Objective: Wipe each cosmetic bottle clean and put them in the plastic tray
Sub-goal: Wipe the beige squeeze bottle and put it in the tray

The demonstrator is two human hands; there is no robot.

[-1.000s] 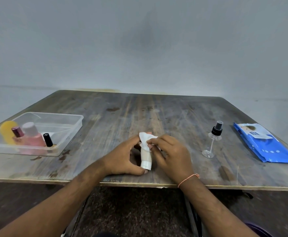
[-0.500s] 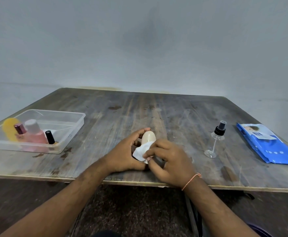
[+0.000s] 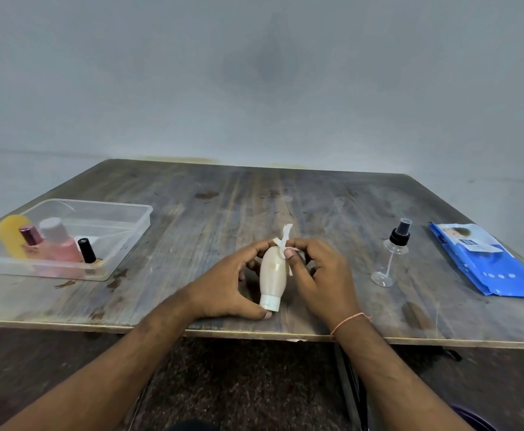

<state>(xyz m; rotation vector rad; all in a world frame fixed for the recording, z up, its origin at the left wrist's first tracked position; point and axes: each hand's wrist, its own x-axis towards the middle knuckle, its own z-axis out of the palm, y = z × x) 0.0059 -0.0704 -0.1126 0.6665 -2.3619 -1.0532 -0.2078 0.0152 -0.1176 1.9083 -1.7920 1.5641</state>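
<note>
Bottle (image 3: 272, 273), beige w/ white cap (image 3: 269, 302), sits near front-centre of table (image 3: 316, 206), cap end toward the person, rounded end pointing away. Held just above or on the tabletop; cannot tell which.

Left hand (image 3: 223, 290) wraps the bottle from its left: thumb under the cap end, fingers curled round the far side up near the rounded end. Closed grip on the bottle.

Right hand (image 3: 319, 275) is at the rounded end, thumb and forefinger pinched together on a white wipe (image 3: 284, 241). Wipe is bunched; a twisted tail sticks up past the fingers, another strip hangs down the bottle's right side. Thin orange thread band (image 3: 349, 321) on right wrist.

Plastic tray (image 3: 130, 231), clear, at left of table, well apart from the hands. In its near-left part: yellow bottle (image 3: 12, 236), small bottle w/ dark pink cap (image 3: 30, 235), pink bottle (image 3: 63, 248) w/ pale cap, small black-capped bottle (image 3: 87, 251). All lean or lie close together, touching. Rest of tray holds nothing I can make out.

Right of hands: clear spray bottle (image 3: 391, 256) w/ black pump head, tilted, on table. Further right, near table edge, blue wipes pack (image 3: 490, 269), lying flat, flap on top partly lifted.

Table surface worn, dark stains near tray. Grey wall (image 3: 254, 73) behind.
</note>
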